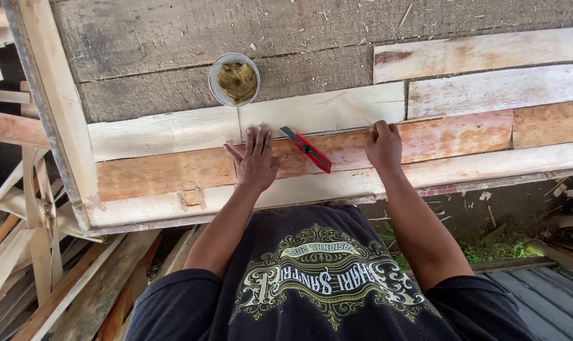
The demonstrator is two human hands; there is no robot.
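The red utility knife (307, 149) lies loose on the bench (173, 38) between both hands, long axis diagonal. Left hand (256, 158) sits nearer, fingers spread flat; right hand (383, 144) curled shut, holding nothing visible.

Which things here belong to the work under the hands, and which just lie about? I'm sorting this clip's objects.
In the work:
- left hand, flat on the reddish board
- right hand, fingers curled at that board's upper edge
- red utility knife, lying between the hands
- round tub of brownish filler, just beyond

Lying about:
- loose timber offcuts, lower left
- wood chips, right
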